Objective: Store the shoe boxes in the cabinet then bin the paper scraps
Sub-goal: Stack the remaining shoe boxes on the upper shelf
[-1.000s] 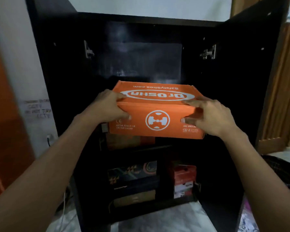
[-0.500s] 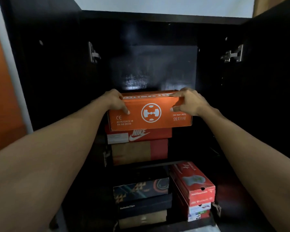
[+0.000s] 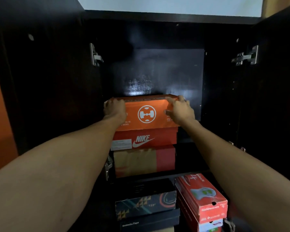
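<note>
An orange shoe box [image 3: 146, 114] with a white round logo rests on a red Nike box [image 3: 145, 138] inside the dark cabinet [image 3: 157, 71], on its upper shelf. My left hand [image 3: 115, 108] grips the orange box's left front corner. My right hand [image 3: 180, 109] holds its right front corner, fingers over the lid edge. Under the Nike box lies a brown and red box [image 3: 144, 160]. No paper scraps are in view.
On the lower shelf stand a patterned dark box [image 3: 146, 205] over a black box [image 3: 150, 221], and a stack of red boxes [image 3: 202, 198] to their right. Both cabinet doors [image 3: 274, 81] hang open at the sides. Free room lies to the right of the upper stack.
Both hands carried the orange box forward into the cabinet and set it down on the Nike box. The view moved closer to the shelves.
</note>
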